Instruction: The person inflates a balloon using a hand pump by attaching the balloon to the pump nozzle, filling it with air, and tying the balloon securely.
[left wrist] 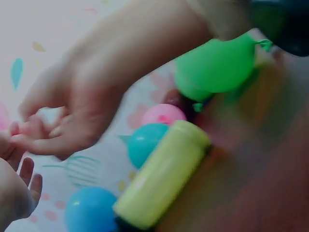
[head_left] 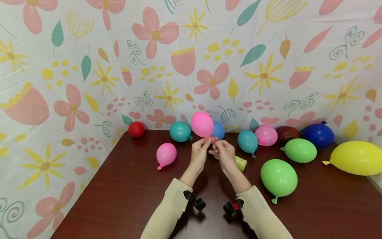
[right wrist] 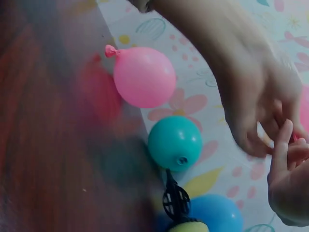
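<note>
A pink balloon, inflated, stands upright above the table, its neck down between my two hands. My left hand pinches that neck, thumb and fingers together. Close against it, my right hand also has its fingertips at the neck, which shows as a bit of pink in the right wrist view. Fingers of both hands overlap there and partly hide the neck. Behind my right wrist lies a yellow-green balloon pump, seen more fully as a cylinder with a black end in the left wrist view.
Around lie tied balloons: red, teal, pink, light blue, another teal, another pink, maroon, dark blue, two green and yellow. A flowered cloth hangs behind the brown table.
</note>
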Demonstrator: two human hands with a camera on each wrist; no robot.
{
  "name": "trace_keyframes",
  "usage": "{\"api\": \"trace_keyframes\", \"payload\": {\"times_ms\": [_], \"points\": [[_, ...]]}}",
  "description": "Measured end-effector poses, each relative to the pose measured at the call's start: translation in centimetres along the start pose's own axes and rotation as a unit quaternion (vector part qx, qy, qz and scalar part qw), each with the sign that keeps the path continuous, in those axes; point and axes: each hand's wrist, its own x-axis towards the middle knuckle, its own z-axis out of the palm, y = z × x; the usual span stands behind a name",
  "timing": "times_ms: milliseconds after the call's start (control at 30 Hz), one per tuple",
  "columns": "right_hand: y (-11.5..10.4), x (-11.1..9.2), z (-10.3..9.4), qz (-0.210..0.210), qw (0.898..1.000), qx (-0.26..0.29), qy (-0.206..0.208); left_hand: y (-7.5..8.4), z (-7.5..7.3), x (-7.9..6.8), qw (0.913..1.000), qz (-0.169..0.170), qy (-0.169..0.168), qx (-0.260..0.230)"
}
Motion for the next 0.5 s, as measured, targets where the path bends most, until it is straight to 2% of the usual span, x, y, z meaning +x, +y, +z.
{"api": "trace_keyframes", "payload": {"times_ms": [267, 500], "points": [[-0.6, 0.5, -1.4, -0.004, 0.999, -0.014, -0.043, 2.4, -2.1, 1.2, 0.9985, -0.049, 0.021, -0.017], [-0.4, 0.7, -2.1, -0.012, 0.997, -0.027, -0.067, 4.4, -3.9, 1.7, 0.9978, -0.029, 0.034, -0.048]]}}
